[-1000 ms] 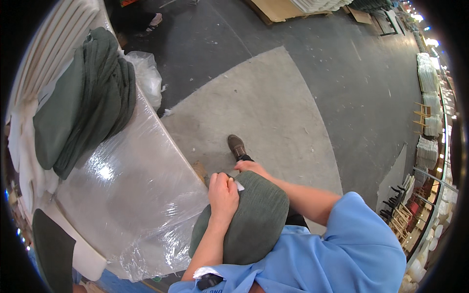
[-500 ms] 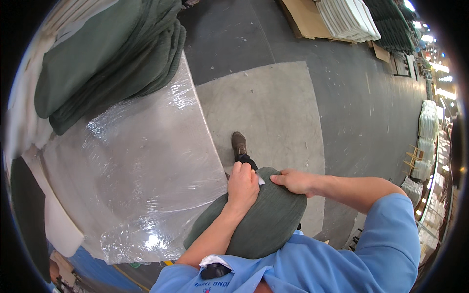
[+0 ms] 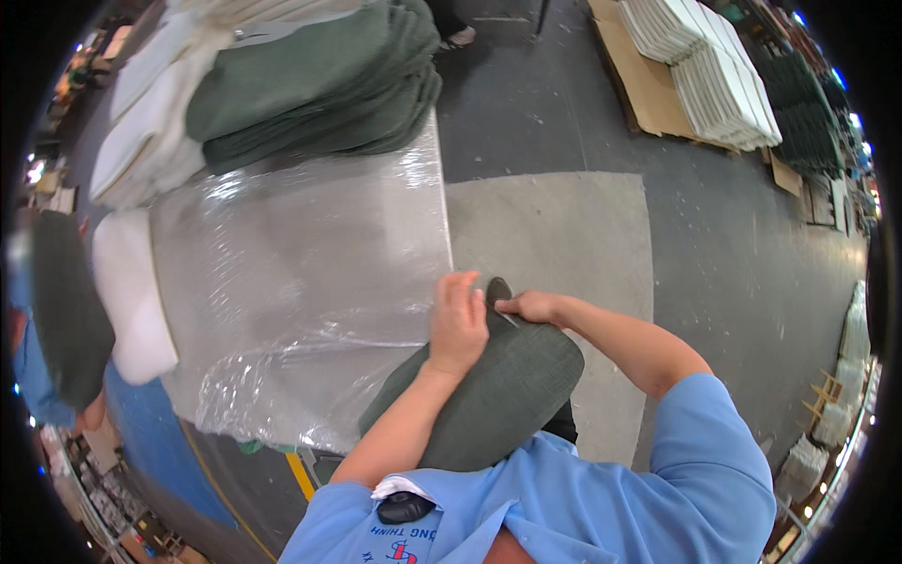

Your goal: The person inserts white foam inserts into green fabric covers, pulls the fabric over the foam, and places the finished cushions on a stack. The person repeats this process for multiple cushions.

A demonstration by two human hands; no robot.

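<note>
A dark green cushion (image 3: 507, 395) with rounded ends lies slantwise against my body, beside the near corner of the plastic-wrapped table (image 3: 310, 244). My right hand (image 3: 534, 307) pinches its far edge, where a small white tag (image 3: 507, 320) sticks out. My left hand (image 3: 458, 329) is raised over the cushion's left part with fingers stretched upward and nothing visible in them. The left forearm crosses the cushion and hides some of it.
Green cushion pieces (image 3: 329, 85) are stacked on the table's far end, beside white foam pads (image 3: 155, 141). Another white pad (image 3: 132, 296) lies at the left edge. Beyond it a co-worker holds a green cushion (image 3: 70, 310). White stacks (image 3: 723, 94) stand on cardboard at far right.
My left hand has loosened from the cushion's edge and its fingers have straightened. My right hand keeps its pinch, nearer the tag. The view has turned, showing more of the co-worker at left.
</note>
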